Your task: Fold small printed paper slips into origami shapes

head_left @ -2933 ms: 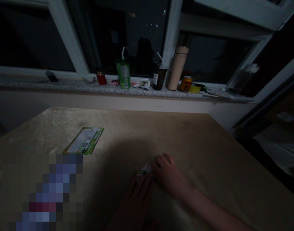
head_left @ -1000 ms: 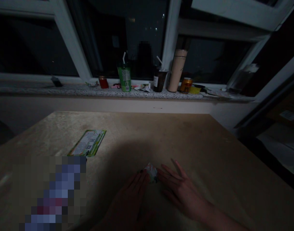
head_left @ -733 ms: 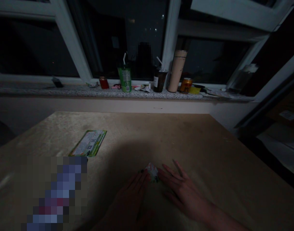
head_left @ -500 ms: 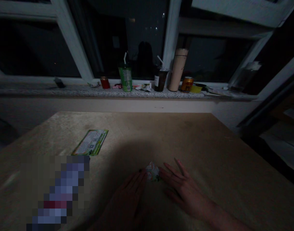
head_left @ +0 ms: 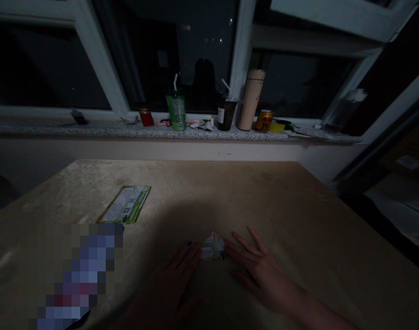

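Note:
A small piece of printed paper (head_left: 212,247), folded to a point at its far end, lies on the brown tabletop (head_left: 230,192). My left hand (head_left: 171,279) rests flat at its left side, in deep shadow, with fingers stretched out and the tips by the paper's edge. On the other side, my right hand (head_left: 259,266) lies with spread fingers, some fingertips touching the paper's right edge. Neither hand grips the paper. The folds under the fingertips are too dark to make out.
A green printed sheet (head_left: 125,205) lies at the left, beyond a blurred-out blue object (head_left: 82,275). Along the windowsill (head_left: 202,134) stand a red jar (head_left: 146,118), a green cup (head_left: 176,112), a dark drink cup (head_left: 226,114), a beige flask (head_left: 251,101) and an orange can (head_left: 264,121).
My left hand has slid a little to the left, uncovering more of the folded paper. The right hand stays by its right edge. The whole view has shifted slightly.

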`<state>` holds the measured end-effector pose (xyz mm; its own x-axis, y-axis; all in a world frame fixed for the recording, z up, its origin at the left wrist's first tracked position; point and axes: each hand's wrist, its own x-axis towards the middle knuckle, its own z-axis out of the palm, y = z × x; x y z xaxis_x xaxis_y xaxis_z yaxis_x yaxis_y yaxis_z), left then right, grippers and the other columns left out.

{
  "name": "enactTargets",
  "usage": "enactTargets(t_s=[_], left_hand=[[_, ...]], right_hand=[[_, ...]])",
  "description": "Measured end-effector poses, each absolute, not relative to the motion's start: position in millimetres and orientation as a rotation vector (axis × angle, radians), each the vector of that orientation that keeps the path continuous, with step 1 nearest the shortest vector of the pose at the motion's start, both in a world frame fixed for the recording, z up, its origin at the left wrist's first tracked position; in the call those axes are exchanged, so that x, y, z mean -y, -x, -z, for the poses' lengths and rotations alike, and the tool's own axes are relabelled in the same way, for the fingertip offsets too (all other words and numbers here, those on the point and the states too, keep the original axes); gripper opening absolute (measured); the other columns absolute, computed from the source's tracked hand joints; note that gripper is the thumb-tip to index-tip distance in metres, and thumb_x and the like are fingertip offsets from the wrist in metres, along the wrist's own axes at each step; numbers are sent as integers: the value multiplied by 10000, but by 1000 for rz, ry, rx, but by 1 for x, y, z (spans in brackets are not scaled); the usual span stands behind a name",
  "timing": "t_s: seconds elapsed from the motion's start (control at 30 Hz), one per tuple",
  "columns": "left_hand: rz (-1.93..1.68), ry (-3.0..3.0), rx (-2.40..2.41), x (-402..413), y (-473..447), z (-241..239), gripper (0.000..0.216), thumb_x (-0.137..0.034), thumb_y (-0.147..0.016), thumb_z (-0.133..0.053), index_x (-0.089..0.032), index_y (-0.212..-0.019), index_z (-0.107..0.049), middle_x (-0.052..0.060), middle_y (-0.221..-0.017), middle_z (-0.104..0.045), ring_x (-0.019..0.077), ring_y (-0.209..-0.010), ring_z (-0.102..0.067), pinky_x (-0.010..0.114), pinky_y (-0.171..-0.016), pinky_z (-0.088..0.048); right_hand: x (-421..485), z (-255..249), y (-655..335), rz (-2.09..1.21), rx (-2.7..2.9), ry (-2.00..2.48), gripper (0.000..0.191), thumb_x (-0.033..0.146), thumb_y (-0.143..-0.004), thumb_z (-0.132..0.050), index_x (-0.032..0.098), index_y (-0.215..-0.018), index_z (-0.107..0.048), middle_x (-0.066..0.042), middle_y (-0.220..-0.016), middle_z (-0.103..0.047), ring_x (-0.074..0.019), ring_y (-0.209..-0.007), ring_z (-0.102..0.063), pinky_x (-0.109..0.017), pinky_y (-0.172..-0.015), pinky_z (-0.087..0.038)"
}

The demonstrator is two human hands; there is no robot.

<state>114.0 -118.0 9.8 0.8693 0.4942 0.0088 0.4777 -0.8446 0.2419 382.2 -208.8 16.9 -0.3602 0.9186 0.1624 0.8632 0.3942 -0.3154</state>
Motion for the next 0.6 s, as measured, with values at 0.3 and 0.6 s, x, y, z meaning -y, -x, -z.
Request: enactTargets(t_s=[0.3,0.6], left_hand=[[-47,-2837,-621,111,-110,-10,769,-420,-902,-527,-260,-1500,-70,44,-1541,-153,296,-1381,-213,484,-1086,-294],[-86,-2868,-617,109,-107,-8,703,-429,-914,-508,-278,-1492,-138,26,-1537,-186,304,-1380,-213,501,-1097,-254]], right_hand=[[211,-16,-383,-89,2376,1601,445,271,-931,-474,224,-1371,-427,-24,-1457,-391,-264,-1390,-236,-613,-1121,-150],[209,-14,-385,-32,2237,1631,316,253,-912,-518,277,-1217,-596,-43,-1350,-525,-263,-1338,-354,-609,-1095,-224]])
